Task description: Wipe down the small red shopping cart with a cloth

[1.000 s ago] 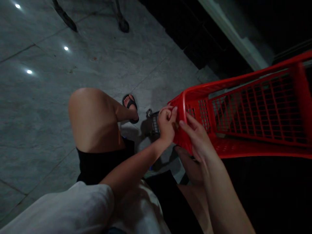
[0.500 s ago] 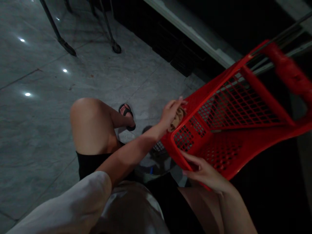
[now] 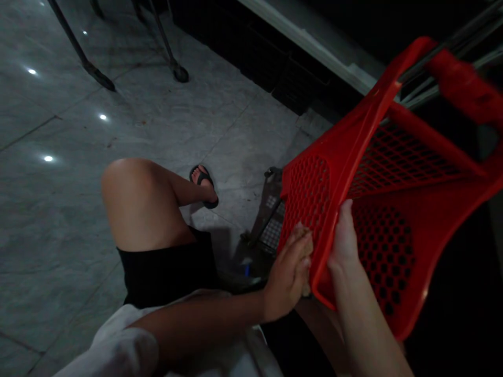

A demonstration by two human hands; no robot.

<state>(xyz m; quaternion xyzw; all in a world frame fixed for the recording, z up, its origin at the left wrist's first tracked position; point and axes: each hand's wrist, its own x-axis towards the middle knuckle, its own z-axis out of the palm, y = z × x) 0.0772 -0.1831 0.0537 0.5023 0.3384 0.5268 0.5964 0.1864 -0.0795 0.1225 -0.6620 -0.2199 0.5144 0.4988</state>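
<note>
left hand (image 3: 288,277) pressed over rumpled brown cloth (image 3: 308,245), right hand (image 3: 346,243) round honeycomb-holed, plain red basket (image 3: 428,213)

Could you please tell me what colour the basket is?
The basket is red; it shows best in the head view.

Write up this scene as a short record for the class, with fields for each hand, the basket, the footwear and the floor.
Left hand: holds a tan pad against the outside of the basket; cloth or sponge, cannot tell
Right hand: at the basket's rim, some fingers hidden
Basket: red, walls pierced with holes
Footwear: black flip-flop on the visible foot
Floor: grey tiles with bright spots of light
</note>
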